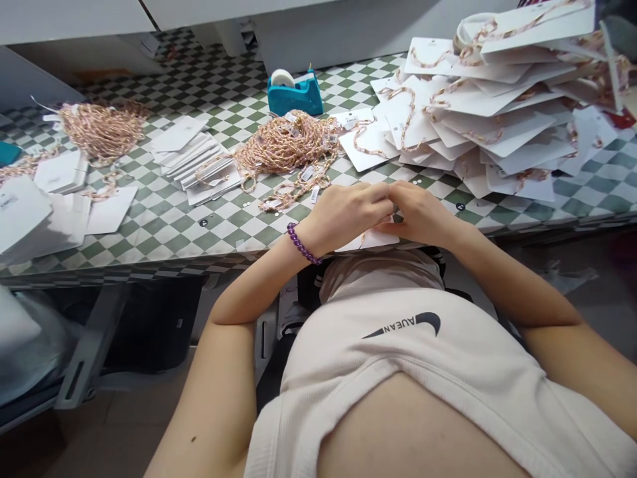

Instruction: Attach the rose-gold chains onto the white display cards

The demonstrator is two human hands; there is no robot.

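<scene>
My left hand (351, 209), with a purple bead bracelet (302, 244) on its wrist, is at the table's front edge with its fingers curled. Against its fingertips is my right hand (421, 212), thumb and fingers drawn together. Beneath both hands a white card (373, 243) shows in part, with a bit of beaded strand on it. What the fingertips pinch is hidden behind the hands. Just beyond my left hand lie a few loose pink-gold bead strands (293, 192) with small white tags, next to a large heap of the same strands (286, 143).
A blue tape dispenser (296, 96) stands behind the heap. Blank white cards (192, 159) lie fanned to the left, near another strand bundle (102, 129) and more cards (44, 216). At right, a tall loose pile of cards with strands (497, 126) covers the checkered tabletop (164, 232).
</scene>
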